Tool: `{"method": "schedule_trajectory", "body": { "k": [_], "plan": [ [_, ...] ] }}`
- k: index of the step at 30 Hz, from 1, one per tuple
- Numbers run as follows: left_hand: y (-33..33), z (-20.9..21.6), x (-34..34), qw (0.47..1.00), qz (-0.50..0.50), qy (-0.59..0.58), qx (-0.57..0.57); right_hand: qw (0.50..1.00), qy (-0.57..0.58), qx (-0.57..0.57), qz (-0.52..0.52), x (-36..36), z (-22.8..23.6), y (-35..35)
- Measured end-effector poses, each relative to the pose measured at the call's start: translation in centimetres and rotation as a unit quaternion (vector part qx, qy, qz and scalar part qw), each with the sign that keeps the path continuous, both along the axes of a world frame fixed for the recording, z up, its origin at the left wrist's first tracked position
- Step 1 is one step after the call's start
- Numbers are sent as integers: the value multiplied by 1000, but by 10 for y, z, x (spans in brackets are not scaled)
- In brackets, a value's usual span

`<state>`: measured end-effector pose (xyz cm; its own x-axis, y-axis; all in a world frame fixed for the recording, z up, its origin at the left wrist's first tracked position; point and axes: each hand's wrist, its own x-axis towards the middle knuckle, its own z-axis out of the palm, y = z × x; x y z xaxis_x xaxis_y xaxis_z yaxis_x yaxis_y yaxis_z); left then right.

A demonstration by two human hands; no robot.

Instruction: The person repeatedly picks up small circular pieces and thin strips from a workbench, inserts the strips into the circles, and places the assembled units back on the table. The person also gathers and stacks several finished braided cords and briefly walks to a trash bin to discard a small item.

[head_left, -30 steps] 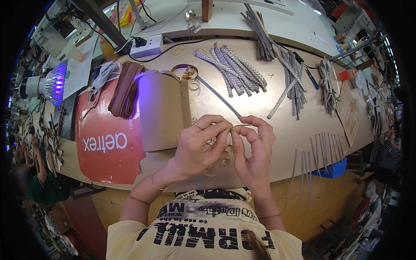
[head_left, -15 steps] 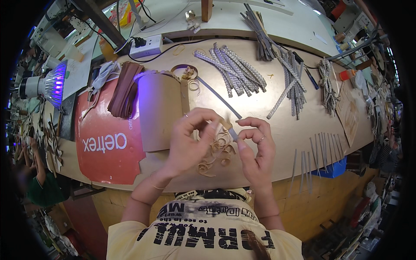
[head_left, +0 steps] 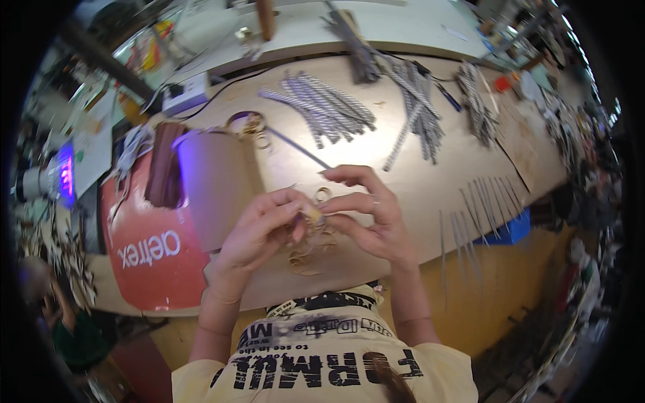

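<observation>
Reference item: the grey-and-white braids (head_left: 329,107), lying side by side on the brown surface (head_left: 430,195).

Workpiece: a short tan strip (head_left: 313,215), located on the near side of the braids, between the two hands. Motion blur obscures its outline.

Left hand (head_left: 265,225): near side of the braids, to their left. The fingers are curled, with thumb and fingertips nearly together, gripping the left end of the strip.

Right hand (head_left: 373,218): near side of the braids, to their right. The index finger is extended and clear of the strip; the thumb and a bent finger pinch the right end of the strip. The exact contact cannot be told because of the blur.

Adjacent items: tan curls (head_left: 304,259) lie on the near side of the braids, beneath the hands. A flat grey band (head_left: 295,146) runs along the near left of the braids toward the tip of the right index finger; whether the two touch cannot be told.

Left of the braids: a brown cover (head_left: 218,188), a brown bundle (head_left: 162,164) and a red sheet (head_left: 151,258). Right of the braids: a grey bundle (head_left: 422,117) and a blue tool (head_left: 449,97).
</observation>
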<state>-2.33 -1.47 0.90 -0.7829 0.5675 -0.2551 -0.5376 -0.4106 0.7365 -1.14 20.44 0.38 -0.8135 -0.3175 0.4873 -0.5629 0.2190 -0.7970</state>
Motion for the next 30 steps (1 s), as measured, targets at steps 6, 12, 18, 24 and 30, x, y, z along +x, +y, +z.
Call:
{"method": "schedule_trajectory", "body": {
  "k": [6,12,18,24,30],
  "plan": [
    [10,2,4,995,-60,-46,64,996,-58,-72,14,11,3,-2],
    [20,2,8,982,0,-136,129,976,-122,-166,-71,30,12,12],
    [23,-2,13,986,-65,-117,97,997,-10,-52,-62,32,11,12],
    [18,-5,15,979,-46,-158,123,999,26,-2,-43,33,12,12],
    [21,-7,13,972,-57,-184,138,993,30,79,-80,41,19,11]
  ]
}}
